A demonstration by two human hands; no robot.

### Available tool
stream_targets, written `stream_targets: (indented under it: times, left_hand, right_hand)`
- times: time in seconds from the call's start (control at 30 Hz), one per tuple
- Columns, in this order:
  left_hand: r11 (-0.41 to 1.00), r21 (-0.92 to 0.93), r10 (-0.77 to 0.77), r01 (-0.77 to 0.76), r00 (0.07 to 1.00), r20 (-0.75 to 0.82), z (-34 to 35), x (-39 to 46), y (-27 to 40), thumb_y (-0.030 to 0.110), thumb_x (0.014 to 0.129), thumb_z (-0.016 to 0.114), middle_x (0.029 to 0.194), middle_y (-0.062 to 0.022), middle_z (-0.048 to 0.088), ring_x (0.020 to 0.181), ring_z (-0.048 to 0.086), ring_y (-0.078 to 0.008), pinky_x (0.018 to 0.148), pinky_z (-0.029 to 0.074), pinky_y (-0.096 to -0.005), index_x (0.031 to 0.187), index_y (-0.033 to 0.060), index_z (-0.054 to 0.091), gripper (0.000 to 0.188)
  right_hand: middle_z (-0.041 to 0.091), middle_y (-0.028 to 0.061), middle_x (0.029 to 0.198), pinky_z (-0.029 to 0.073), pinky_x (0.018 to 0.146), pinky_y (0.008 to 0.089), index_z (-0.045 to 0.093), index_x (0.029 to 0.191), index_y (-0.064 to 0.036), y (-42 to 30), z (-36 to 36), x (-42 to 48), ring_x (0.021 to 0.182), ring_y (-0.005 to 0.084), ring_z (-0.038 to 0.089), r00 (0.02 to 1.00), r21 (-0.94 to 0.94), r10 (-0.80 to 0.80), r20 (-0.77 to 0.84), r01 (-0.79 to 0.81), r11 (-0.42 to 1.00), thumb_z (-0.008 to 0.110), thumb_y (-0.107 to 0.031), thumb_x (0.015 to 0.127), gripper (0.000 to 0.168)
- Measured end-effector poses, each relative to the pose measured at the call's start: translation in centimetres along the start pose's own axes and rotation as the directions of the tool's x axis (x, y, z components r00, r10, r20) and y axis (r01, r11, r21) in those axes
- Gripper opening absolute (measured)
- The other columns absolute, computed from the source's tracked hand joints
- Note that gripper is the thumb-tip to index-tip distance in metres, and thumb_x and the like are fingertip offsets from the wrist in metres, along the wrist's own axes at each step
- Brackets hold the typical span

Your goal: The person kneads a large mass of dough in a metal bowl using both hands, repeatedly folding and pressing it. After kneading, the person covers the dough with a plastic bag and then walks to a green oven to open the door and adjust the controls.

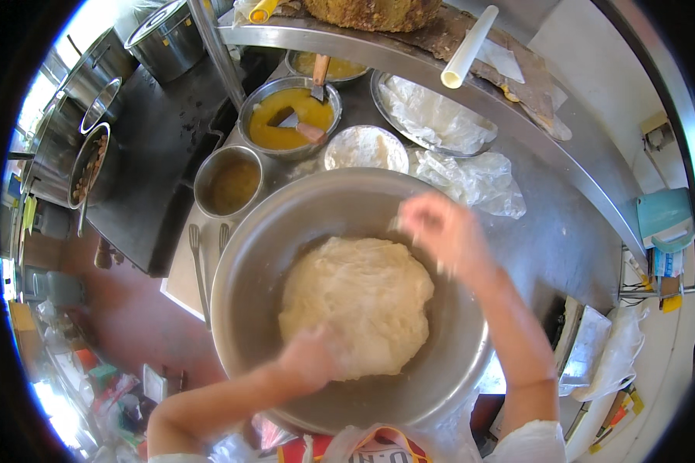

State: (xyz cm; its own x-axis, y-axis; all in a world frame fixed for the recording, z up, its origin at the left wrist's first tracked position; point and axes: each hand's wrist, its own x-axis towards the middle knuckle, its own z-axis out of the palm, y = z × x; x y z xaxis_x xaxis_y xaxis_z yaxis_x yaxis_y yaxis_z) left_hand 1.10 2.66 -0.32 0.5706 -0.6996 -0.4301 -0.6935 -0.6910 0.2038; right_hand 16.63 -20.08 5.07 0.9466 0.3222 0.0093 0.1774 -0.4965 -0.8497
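Observation:
A large mass of pale, soft dough lies in the middle of a wide stainless-steel bowl. My left hand, blurred by motion, is at the dough's lower left edge; its fingers are too smeared to make out. Over the bowl's upper right part is my right hand, apart from the dough, with curled fingers and pale bits that look like dough stuck to them. It is blurred too, so whether anything sits inside the fingers is hidden.
Behind the bowl stand a metal pot, a basin of yellow liquid with scrapers and a floury plate. Slotted turners lie left, beside a black griddle. A steel shelf with a white tube spans above.

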Motion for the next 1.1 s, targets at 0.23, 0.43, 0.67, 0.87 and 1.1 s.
stream_targets:
  times: [0.23, 0.43, 0.67, 0.87, 1.1]
  left_hand:
    - [0.974, -0.119, -0.185, 0.191, 0.981, 0.065, 2.2, 0.9, -2.3, 0.027, 0.079, 0.058, 0.125, -0.0093, 0.044, 0.115, 0.04, -0.0285, 0.088, 0.044, -0.0397, 0.12, 0.0271, 0.053, 0.041]
    - [0.921, -0.271, -0.253, 0.281, 0.958, 0.135, 1.2, 1.0, -3.0, 0.026, 0.075, 0.063, 0.134, -0.0111, 0.036, 0.12, 0.038, -0.029, 0.094, 0.038, -0.0422, 0.121, 0.0241, 0.054, 0.047]
    - [0.788, -0.61, -0.536, 0.084, 0.582, -0.612, 0.5, -0.9, -2.9, 0.009, 0.069, 0.069, 0.087, -0.0078, 0.06, 0.071, 0.063, -0.022, 0.06, 0.051, -0.0312, 0.089, 0.013, 0.067, 0.02]
    - [-0.222, -0.925, -0.806, -0.309, 0.592, -0.004, -1.8, 1.8, -4.0, 0.016, 0.088, 0.055, 0.076, 0.0014, 0.054, 0.074, 0.052, -0.0094, 0.064, 0.041, -0.0212, 0.098, 0.0028, 0.06, 0.018]
    - [-0.848, -0.291, -0.481, -0.442, 0.874, 0.075, -3.9, 6.5, -0.2, 0.047, 0.091, 0.039, 0.112, -0.0051, 0.054, 0.108, 0.048, -0.0204, 0.092, 0.037, -0.0349, 0.124, 0.0131, 0.043, 0.047]
  right_hand:
    - [0.063, 0.0141, 0.093, 0.046, 0.067, 0.0311, 0.061, 0.103, -0.002, 10.2, 1.9, 17.6, 0.079, 0.0208, 0.059, 0.973, -0.377, 0.109, 0.203, -0.025, 0.926, 0.059, -0.01, 0.081, 0.024]
    - [0.06, 0.0163, 0.106, 0.046, 0.077, 0.0354, 0.062, 0.103, -0.003, 11.2, 3.8, 20.4, 0.094, 0.0234, 0.059, 0.774, -0.643, 0.289, 0.564, 0.191, 0.742, 0.059, -0.012, 0.075, 0.029]
    - [0.062, 0.0131, 0.096, 0.048, 0.078, 0.032, 0.056, 0.104, 0.006, 8.8, 0.0, 17.3, 0.088, 0.0229, 0.06, 0.987, 0.431, 0.14, 0.079, -0.161, 0.888, 0.047, 0.002, 0.077, 0.029]
    - [0.06, 0.0125, 0.091, 0.05, 0.075, 0.0329, 0.054, 0.1, 0.002, 1.0, 2.4, 5.3, 0.085, 0.0234, 0.059, 0.946, 0.928, 0.308, -0.101, -0.022, 0.372, 0.051, -0.007, 0.079, 0.023]
    - [0.047, 0.0186, 0.127, 0.022, 0.106, 0.0345, 0.047, 0.122, 0.002, -0.1, 12.2, -7.1, 0.123, 0.0271, 0.038, 0.987, 0.365, 0.007, -0.16, 0.052, 0.93, 0.042, -0.014, 0.087, 0.039]
